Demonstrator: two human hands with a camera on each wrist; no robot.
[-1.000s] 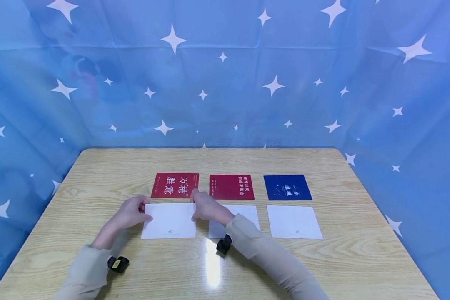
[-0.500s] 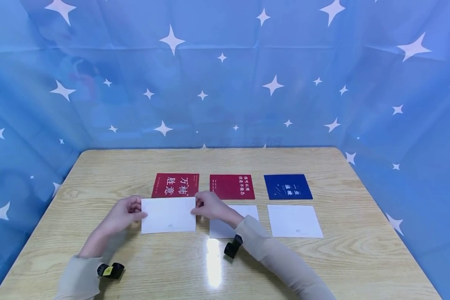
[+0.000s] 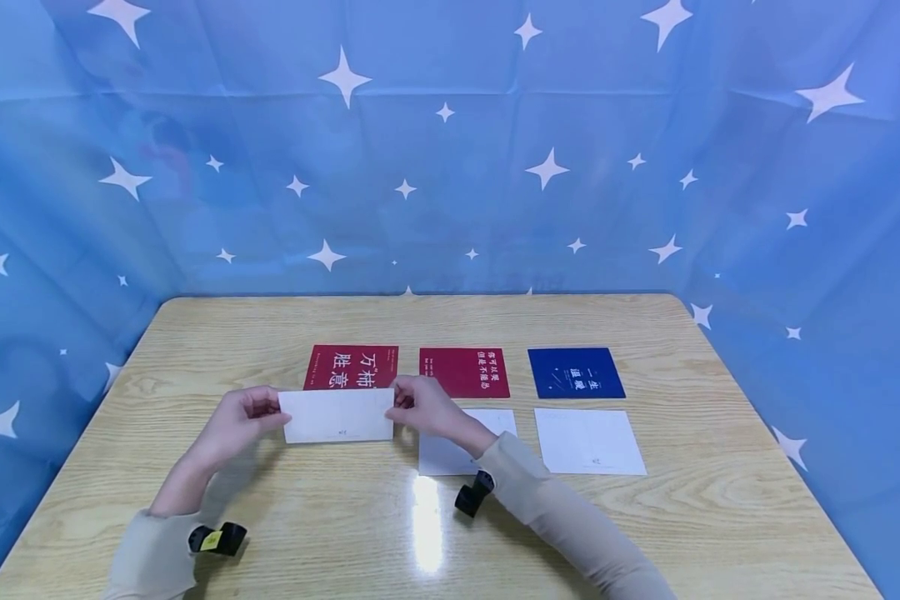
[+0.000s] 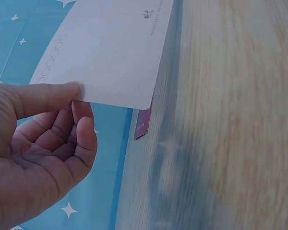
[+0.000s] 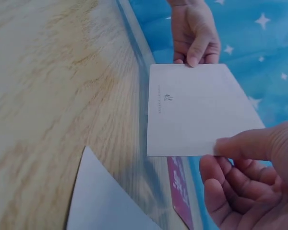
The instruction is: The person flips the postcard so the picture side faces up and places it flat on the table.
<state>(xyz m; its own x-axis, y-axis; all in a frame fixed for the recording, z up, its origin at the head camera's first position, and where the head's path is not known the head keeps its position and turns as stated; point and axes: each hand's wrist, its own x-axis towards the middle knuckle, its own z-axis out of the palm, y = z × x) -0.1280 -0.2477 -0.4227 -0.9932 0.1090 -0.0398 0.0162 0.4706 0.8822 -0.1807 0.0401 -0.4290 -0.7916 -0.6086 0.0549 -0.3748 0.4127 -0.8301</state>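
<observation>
A white postcard (image 3: 337,417) is held up off the table between both hands, its far edge overlapping a red card in the head view. My left hand (image 3: 236,421) pinches its left side, thumb on the white face. On the right side, my right hand (image 3: 426,406) pinches it the same way. In the left wrist view the postcard (image 4: 105,57) shows a row of small printed circles and a tiny emblem. It leans at a slant, and its other face is hidden. The right wrist view shows the postcard (image 5: 197,110) with both thumbs on its white face.
Behind lie a red card (image 3: 318,367) with white characters, a second red card (image 3: 450,375) and a blue card (image 3: 551,371). Two white cards lie nearer, a partly covered one (image 3: 438,454) and a right-hand one (image 3: 588,442). A starry blue curtain (image 3: 450,208) surrounds the wooden table (image 3: 330,533).
The postcard was flat on the table in the near row. Both hands have raised it and tilted it, so its white face looks narrower now. The other cards stay put.
</observation>
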